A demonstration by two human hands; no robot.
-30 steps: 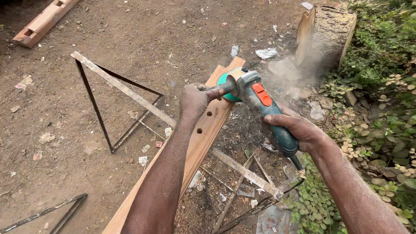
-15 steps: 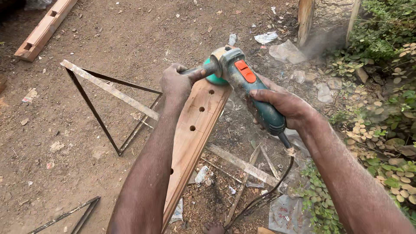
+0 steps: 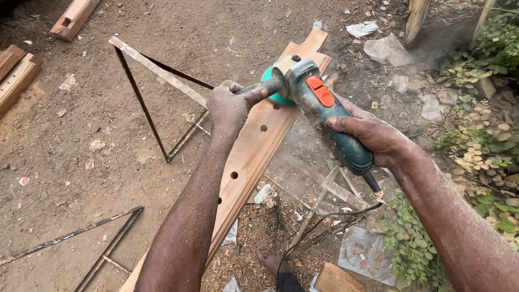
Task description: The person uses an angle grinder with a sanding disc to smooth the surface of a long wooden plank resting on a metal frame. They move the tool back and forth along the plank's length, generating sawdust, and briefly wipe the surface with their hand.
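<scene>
At your far left lie wooden blocks (image 3: 16,73) on the dirt, then a triangular metal frame (image 3: 157,92) just beside the drilled plank (image 3: 254,157). Your left hand (image 3: 230,108) has its fingers curled tight around the grinder's side handle. The angle grinder (image 3: 313,103) sits on the plank's upper half, dust blowing around it. Your right hand (image 3: 373,135) wraps its fingers around the grinder's body. Further right, plastic scraps (image 3: 386,48) and leafy plants (image 3: 486,151) crowd the ground.
</scene>
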